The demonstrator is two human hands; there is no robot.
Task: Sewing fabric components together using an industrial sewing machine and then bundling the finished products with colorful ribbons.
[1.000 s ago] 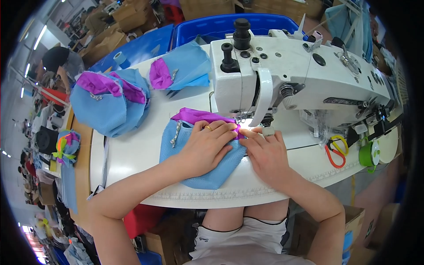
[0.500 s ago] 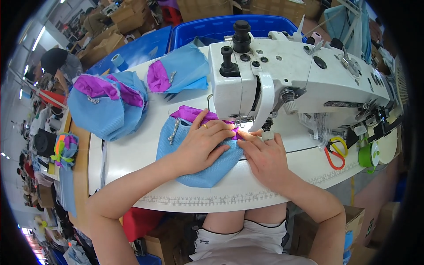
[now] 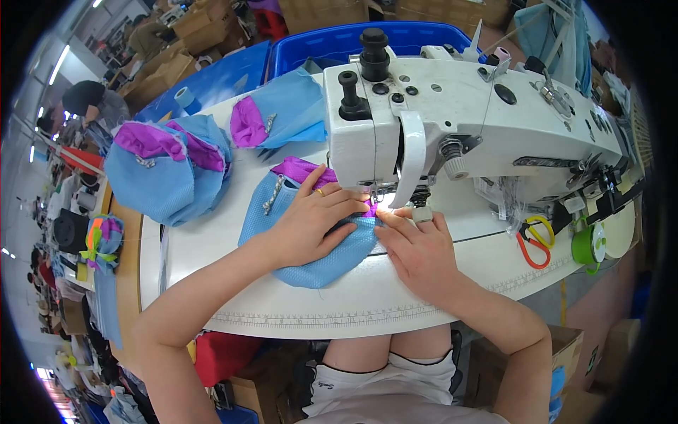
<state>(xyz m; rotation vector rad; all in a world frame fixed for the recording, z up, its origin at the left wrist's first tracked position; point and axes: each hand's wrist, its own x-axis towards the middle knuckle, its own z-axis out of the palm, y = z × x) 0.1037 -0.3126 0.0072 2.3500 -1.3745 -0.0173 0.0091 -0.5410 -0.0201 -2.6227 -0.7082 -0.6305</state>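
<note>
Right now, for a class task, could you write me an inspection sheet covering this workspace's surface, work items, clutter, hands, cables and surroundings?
Surface: white table, ruler scale along its near edge.
Job's things: blue-and-purple fabric piece at the white sewing machine's needle area.
Clutter: fabric bundle and flatter piece beyond; scissors and green container at right.
Hands: left hand spread on the fabric; right hand touching its right edge.
Cables: nothing seen clearly.
Surroundings: blue bin and cardboard boxes behind; another person far left.
</note>
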